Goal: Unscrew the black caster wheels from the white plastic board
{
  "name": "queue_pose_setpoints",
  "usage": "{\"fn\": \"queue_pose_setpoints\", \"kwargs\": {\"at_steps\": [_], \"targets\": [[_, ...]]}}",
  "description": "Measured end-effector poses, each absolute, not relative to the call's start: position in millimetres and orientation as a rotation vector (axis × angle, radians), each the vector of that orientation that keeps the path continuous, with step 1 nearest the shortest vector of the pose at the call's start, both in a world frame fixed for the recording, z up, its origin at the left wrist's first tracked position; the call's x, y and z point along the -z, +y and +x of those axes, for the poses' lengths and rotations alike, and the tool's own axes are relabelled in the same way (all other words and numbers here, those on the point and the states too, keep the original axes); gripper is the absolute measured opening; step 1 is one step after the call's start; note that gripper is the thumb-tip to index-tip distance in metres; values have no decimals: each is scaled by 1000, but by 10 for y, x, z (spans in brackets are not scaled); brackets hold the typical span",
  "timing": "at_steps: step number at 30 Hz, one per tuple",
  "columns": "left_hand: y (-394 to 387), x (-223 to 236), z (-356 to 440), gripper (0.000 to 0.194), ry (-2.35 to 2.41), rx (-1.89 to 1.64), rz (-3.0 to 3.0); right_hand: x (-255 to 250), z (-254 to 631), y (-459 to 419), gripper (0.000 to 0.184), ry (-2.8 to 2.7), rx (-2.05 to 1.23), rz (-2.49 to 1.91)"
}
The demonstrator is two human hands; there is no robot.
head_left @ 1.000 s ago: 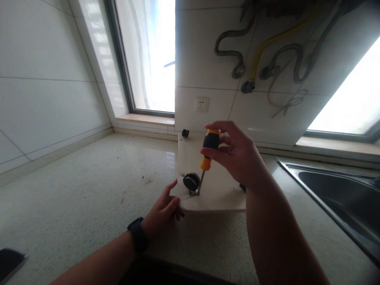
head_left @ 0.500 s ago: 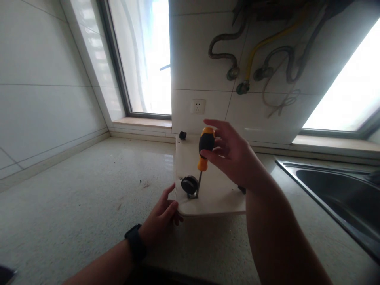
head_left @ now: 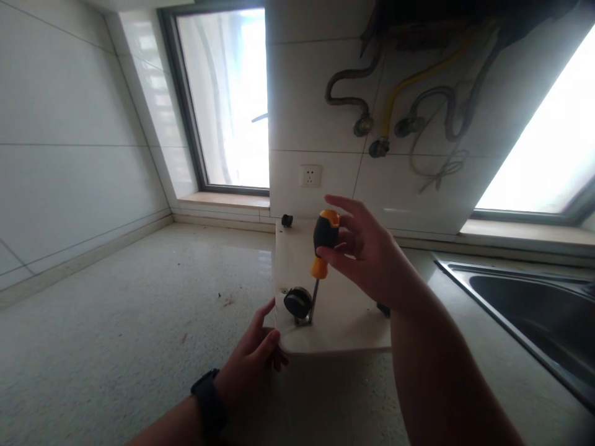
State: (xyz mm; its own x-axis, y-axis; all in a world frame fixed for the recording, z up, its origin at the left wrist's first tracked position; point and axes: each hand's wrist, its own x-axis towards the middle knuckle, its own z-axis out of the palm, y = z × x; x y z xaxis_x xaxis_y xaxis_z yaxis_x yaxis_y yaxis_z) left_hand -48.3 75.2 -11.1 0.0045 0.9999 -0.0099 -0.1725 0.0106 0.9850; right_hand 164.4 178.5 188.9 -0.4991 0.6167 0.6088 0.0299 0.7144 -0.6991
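Nearest, at left: dark watch (head_left: 209,399) on the left wrist. Just past it, left hand (head_left: 253,348), grip closed on the near-left corner of white board (head_left: 341,331): index finger along left edge, thumb at corner, other fingers curled low by near edge. Board sits approx. mid-scene on speckled bench (head_left: 139,303), casters up.

Right forearm comes in from near right & hides part of the board's right side. Close to the near-left corner stands black caster (head_left: 297,302) on a small metal plate. Screwdriver (head_left: 326,232) (yellow/black handle) is just right of it, tilted, top leaning far & slightly right; shaft runs down to the plate's right end, exact tip contact too blurred to tell. Right hand (head_left: 360,248) has its grip round the handle, w/ thumb on the near side & index finger stretched out past the top, clear of it.

Second caster (head_left: 383,309) at right, partly hidden behind the forearm. Small dark bits lie on the bench left of the board. Steel sink (head_left: 458,275) well to the right. Third caster (head_left: 287,220) at the board's far-left corner.

Far: tiled wall w/ socket (head_left: 310,176), grey hose (head_left: 346,74) & yellow hose (head_left: 387,114) above; bright windows left (head_left: 223,99) & right (head_left: 548,130).
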Motion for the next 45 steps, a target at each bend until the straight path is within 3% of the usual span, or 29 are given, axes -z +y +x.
{"fn": "queue_pose_setpoints", "kwargs": {"at_steps": [17, 26, 33, 45], "targets": [[759, 103, -469, 93, 1117, -1261, 1103, -2003, 1735, 1724, 59, -1882, -792, -416], [781, -164, -557, 39, 1237, -1608, 1162, -1905, 1662, 1875, 52, -1591, -889, -414], [699, -273, -500, 38, 1120, -1477, 1284, -1855, 1516, 1871, 50, -1496, -1002, -397], [776, -232, -488, 34, 1007, -1551, 1161, -1820, 1455, 1909, 51, -1508, -1045, -398]]}}
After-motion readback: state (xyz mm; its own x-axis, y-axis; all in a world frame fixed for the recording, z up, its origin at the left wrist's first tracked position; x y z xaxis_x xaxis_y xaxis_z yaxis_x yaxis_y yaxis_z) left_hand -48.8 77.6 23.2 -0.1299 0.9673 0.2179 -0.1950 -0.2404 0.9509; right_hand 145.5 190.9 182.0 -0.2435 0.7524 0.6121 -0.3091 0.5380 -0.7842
